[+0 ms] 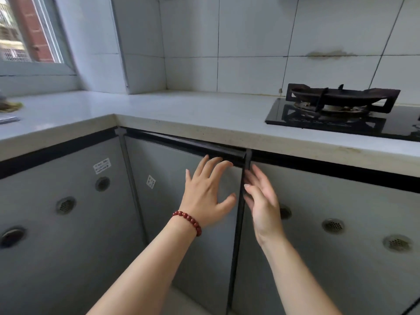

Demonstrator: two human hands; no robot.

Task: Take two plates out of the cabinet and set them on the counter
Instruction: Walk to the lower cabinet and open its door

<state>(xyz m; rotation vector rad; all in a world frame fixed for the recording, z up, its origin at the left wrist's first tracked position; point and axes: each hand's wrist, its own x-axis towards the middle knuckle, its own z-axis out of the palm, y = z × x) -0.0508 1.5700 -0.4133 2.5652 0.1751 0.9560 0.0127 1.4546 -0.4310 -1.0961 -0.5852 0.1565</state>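
A grey cabinet door (172, 196) with a black top handle strip sits under the white counter (193, 114); it looks shut or barely ajar. My left hand (208, 192), with a red bead bracelet on the wrist, lies spread against the door's upper right part, fingertips just under the handle strip. My right hand (261, 201) is open, fingers at the door's black right edge. No plates are visible; the cabinet's inside is hidden.
A black gas hob (341, 119) with a dark iron pan support stands on the counter at right. More grey doors with round vents flank the middle door (336, 223). A window (27, 30) and a sink edge (9, 119) are at far left.
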